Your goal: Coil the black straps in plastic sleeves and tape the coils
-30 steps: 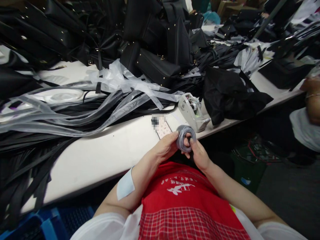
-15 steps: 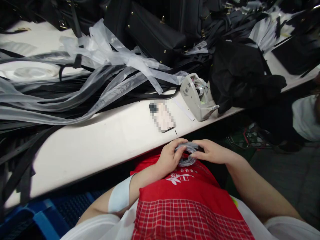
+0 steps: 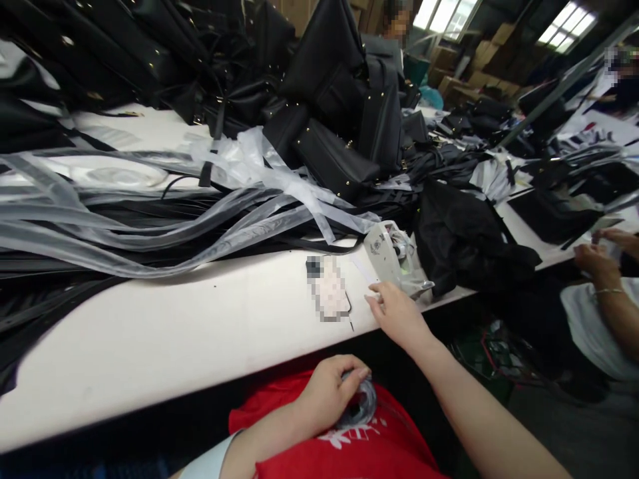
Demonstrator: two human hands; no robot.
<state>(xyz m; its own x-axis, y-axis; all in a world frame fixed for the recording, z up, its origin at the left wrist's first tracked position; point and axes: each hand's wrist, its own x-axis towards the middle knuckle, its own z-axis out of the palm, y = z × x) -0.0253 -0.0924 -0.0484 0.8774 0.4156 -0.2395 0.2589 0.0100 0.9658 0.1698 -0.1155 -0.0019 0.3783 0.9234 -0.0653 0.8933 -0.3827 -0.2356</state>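
In the head view my left hand (image 3: 332, 392) is closed around a coiled strap in clear plastic wrap (image 3: 368, 402), held in front of the red apron (image 3: 294, 449). My right hand (image 3: 397, 313) is apart from the coil, over the table's front edge, its fingers loosely spread and holding nothing that I can see. Just beyond it stands a pale tape dispenser (image 3: 377, 249), its lower part partly hidden by the hand. A blurred-out phone (image 3: 329, 289) lies on the white tabletop (image 3: 200, 326) left of the right hand.
Long black straps and clear plastic strips (image 3: 224, 256) cover the table's left and back. Black bags (image 3: 334, 156) are piled behind them. A black fabric bundle (image 3: 459, 233) lies right of the dispenser. A co-worker's hands (image 3: 599, 259) are at the far right.
My right hand has let go of the coil and moved up to the tape dispenser. My left hand keeps the coil. The view has tilted up, showing more of the room.
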